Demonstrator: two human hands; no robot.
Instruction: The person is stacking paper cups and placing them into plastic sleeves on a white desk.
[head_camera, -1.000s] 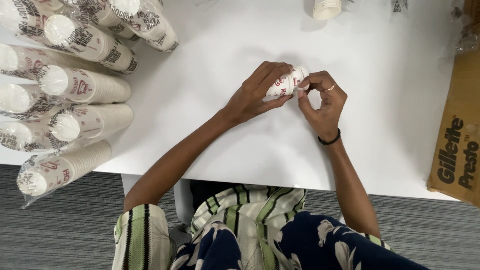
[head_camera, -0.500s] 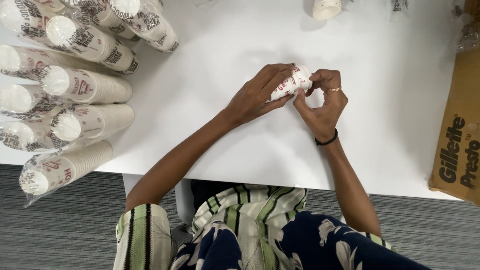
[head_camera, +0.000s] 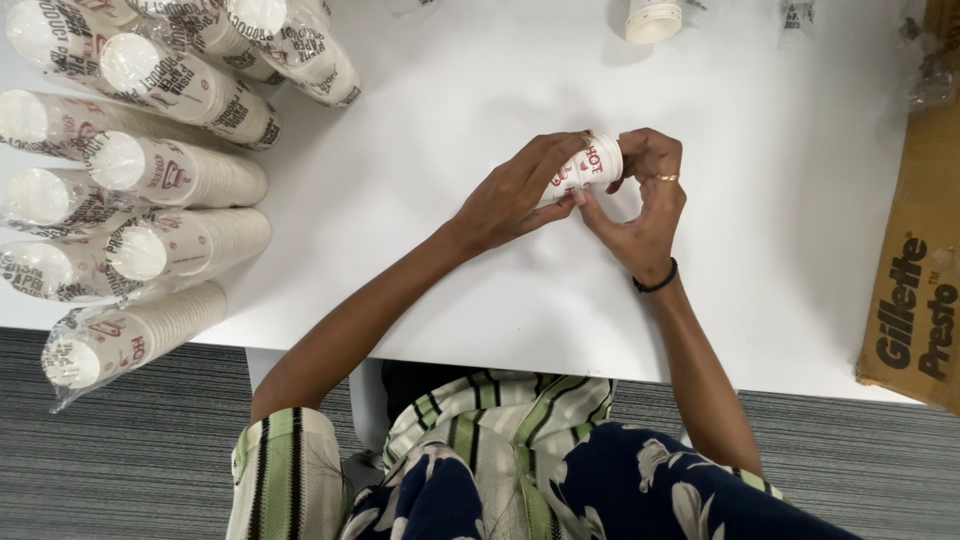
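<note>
Holding a small paper cup (head_camera: 588, 167) between both hands over the white desk (head_camera: 470, 250): our left hand (head_camera: 515, 195) has its fingers (head_camera: 552, 152) curled over the cup's top and side, our right hand (head_camera: 645, 200) pinches its rim end, both closed on it. Cup lies tilted on its side, roughly at desk centre, well apart from the wrapped sleeves of stacked cups (head_camera: 150, 190) along the desk's left edge. Another short cup stack (head_camera: 652, 18) sits at the desk's far edge, and a cardboard box (head_camera: 915, 270) at its right edge.
</note>
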